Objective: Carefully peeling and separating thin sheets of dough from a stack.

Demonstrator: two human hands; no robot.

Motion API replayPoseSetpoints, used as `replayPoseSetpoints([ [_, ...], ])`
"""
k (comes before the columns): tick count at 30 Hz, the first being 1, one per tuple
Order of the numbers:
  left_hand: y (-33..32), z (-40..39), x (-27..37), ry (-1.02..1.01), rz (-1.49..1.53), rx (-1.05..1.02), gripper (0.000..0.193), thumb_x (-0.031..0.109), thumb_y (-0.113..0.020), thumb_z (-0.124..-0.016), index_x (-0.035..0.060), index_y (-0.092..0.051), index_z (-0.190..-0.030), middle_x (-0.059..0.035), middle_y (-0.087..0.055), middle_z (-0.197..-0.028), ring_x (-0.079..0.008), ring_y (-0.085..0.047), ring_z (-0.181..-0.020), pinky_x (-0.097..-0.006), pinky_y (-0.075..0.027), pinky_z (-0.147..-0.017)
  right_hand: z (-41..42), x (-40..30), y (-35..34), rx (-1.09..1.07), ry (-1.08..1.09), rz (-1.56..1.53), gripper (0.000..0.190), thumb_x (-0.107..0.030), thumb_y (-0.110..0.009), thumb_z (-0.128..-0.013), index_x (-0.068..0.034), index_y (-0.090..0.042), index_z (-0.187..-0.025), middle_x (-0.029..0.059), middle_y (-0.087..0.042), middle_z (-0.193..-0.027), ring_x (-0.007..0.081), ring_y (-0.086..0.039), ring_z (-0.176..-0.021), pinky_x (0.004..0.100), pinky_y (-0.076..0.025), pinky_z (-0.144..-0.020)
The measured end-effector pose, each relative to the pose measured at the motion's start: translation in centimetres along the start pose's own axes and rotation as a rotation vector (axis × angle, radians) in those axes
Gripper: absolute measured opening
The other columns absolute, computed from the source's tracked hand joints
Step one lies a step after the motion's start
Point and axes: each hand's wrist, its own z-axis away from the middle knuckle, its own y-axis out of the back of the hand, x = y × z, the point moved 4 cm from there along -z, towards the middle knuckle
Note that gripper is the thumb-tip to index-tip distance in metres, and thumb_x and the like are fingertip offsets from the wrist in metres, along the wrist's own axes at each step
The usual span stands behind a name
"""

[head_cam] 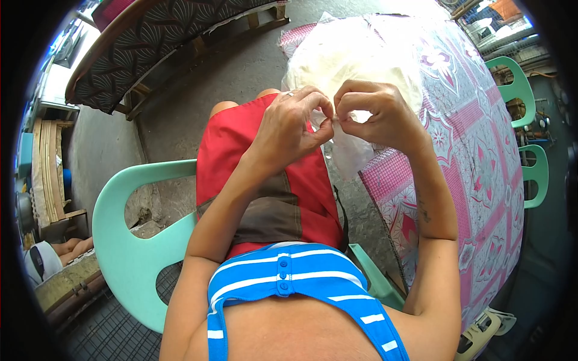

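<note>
My left hand (295, 119) and my right hand (381, 113) meet above the near edge of the table, thumbs and fingers pinched together. Between the fingertips is a thin piece of clear plastic, and a loose flap of plastic film (350, 151) hangs below them. Just beyond lies a large clear plastic bag (356, 56) with a pale cream mass inside, its far part washed out by glare. Whether the pinched plastic belongs to that bag cannot be told. A ring sits on a finger of my left hand.
A pink and grey patterned tablecloth (478, 153) covers the table on the right. Green plastic chairs stand around it, and a green armrest (135, 243) is at my left. A cloth-covered bench (158, 49) stands at the upper left. Another person's legs (74, 250) show at the far left.
</note>
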Motion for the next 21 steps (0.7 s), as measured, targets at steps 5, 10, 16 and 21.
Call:
replayPoseSetpoints([
  [5, 0.0, 0.0, -0.7, 0.081, 0.062, -0.04, 0.012, 0.01, -0.065, -0.075, 0.0033, -0.059, -0.084, -0.0123, -0.062, -0.085, -0.0297, -0.061, -0.076, -0.0369, -0.047, -0.069, 0.0, 0.2, 0.8, -0.145, -0.086, 0.028, 0.01, 0.004, -0.068, -0.065, -0.001, -0.059, -0.067, 0.0061, -0.062, -0.076, 0.0181, -0.061, -0.068, 0.0289, -0.048, -0.063],
  [10, -0.2, 0.2, -1.4, 0.136, 0.238, -0.105, 0.017, 0.012, -0.064, -0.077, 0.0015, -0.06, -0.089, -0.0156, -0.062, -0.085, -0.0302, -0.061, -0.077, -0.037, -0.047, -0.069, 0.1, 0.2, 0.6, -0.207, -0.183, -0.113, 0.01, -0.001, -0.069, -0.07, -0.002, -0.06, -0.073, 0.0056, -0.063, -0.076, 0.0143, -0.062, -0.072, 0.028, -0.05, -0.065],
  [16, -0.1, 0.1, -0.8, 0.108, 0.109, -0.099, 0.015, 0.013, -0.063, -0.078, 0.0015, -0.058, -0.087, -0.0156, -0.061, -0.085, -0.0304, -0.06, -0.08, -0.0377, -0.046, -0.071, 0.2, 0.9, -0.5, -0.117, -0.218, 0.004, 0.011, -0.003, -0.069, -0.071, -0.002, -0.06, -0.077, 0.0057, -0.06, -0.072, 0.0153, -0.061, -0.069, 0.0288, -0.05, -0.061],
  [21, -0.1, 0.2, -0.8, 0.12, 0.111, -0.08, 0.014, 0.013, -0.063, -0.079, 0.0024, -0.059, -0.087, -0.0149, -0.062, -0.086, -0.0306, -0.06, -0.08, -0.0382, -0.046, -0.071, 0.3, 0.9, -0.6, -0.077, -0.172, 0.056, 0.01, -0.005, -0.068, -0.069, -0.003, -0.061, -0.076, 0.0083, -0.061, -0.073, 0.0209, -0.061, -0.07, 0.0319, -0.049, -0.062],
])
